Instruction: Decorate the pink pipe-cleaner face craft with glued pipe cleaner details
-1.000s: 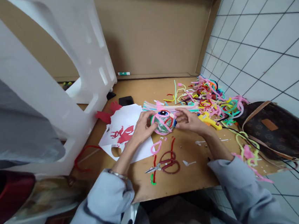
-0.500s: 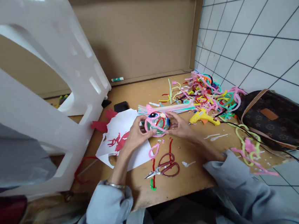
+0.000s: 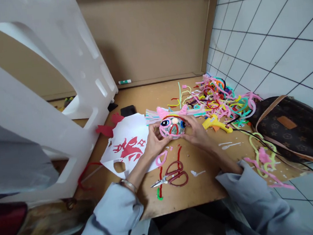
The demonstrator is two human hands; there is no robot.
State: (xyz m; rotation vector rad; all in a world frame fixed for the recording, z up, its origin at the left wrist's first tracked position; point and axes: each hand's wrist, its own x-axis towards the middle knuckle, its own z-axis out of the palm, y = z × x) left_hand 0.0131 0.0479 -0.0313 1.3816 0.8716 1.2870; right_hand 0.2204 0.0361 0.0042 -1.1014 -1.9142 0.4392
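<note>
Both of my hands hold a small round craft ball wrapped in pink and red pipe cleaners, with two blue stick-on eyes and a pale nose facing me. My left hand cups its left side with fingers curled around it. My right hand grips its right side the same way. The ball sits just above the brown cardboard work surface. Red-handled scissors lie on the cardboard below my hands, next to loose pink and red pipe cleaner pieces.
A heap of coloured pipe cleaners lies at the back right beside a yellow glue gun. White paper with red cut-outs lies left. A brown handbag rests on the tiled floor at right, and a white foam piece stands left.
The ball has been turned in my hands, so both eyes and the nose now face me. My hands stay in place around it.
</note>
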